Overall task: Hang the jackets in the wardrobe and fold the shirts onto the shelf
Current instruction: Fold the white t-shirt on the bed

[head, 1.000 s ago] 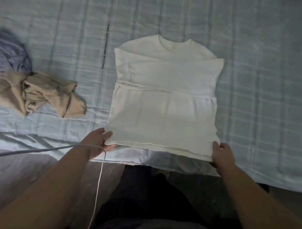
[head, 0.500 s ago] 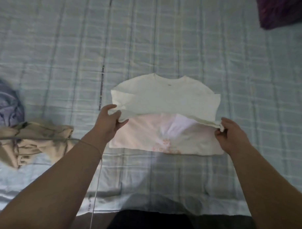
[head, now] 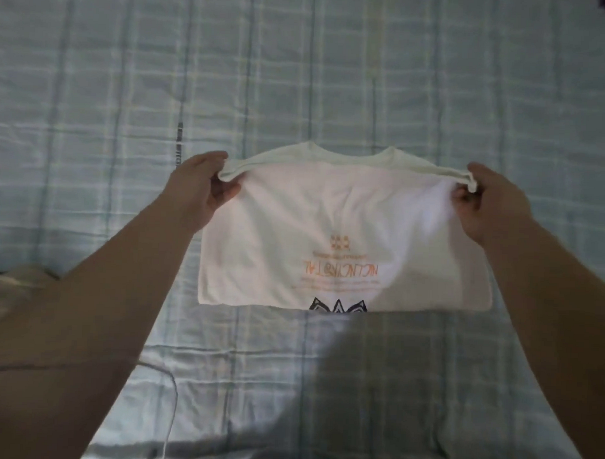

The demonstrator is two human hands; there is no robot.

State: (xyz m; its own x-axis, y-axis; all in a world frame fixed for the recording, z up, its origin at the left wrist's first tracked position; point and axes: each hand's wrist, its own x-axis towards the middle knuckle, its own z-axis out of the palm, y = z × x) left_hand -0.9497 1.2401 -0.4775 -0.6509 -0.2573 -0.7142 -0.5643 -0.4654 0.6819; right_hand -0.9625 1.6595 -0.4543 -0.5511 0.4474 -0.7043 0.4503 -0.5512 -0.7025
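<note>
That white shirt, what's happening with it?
A person is folding the white shirt on a bed with a blue checked cover. The left hand and the right hand each pinch a corner of the folded-up half, holding its edge just short of the collar. Orange print shows upside down.

one white shirt (head: 294,229) is lying on one bed (head: 128,68); two grips are showing, the left grip (head: 196,188) and the right grip (head: 494,201); one thin white cable (head: 174,407) and one beige garment (head: 7,294) are lying nearby.
</note>
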